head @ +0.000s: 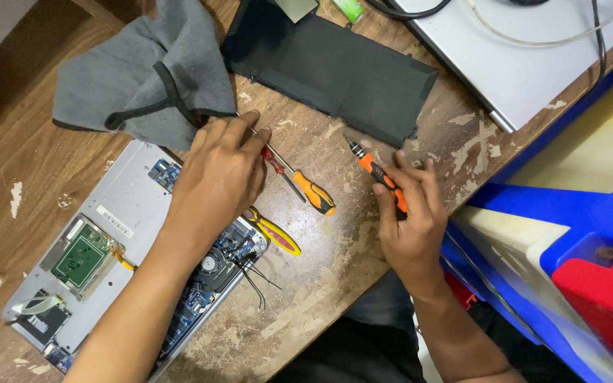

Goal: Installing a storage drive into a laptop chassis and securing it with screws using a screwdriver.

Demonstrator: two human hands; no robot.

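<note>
My right hand [409,213] grips a small orange and black screwdriver [374,169], its tip pointing up and left above the worn wooden table [321,298]. My left hand [221,174] rests over the corner of an opened silver laptop [118,213], fingertips touching the red shaft end of a second screwdriver with an orange handle [312,193] that lies on the table. Whether the fingers actually pinch it is hidden. The laptop's blue circuit board [200,291], a green board [79,259] and loose black wires [253,273] are exposed.
A grey cloth [143,71] lies at the top left. A flat black battery pack [335,67] sits behind the hands. Yellow-handled pliers [274,232] lie by the laptop edge. A closed silver laptop [519,64] with cables sits top right. Blue and red plastic furniture [590,234] stands right.
</note>
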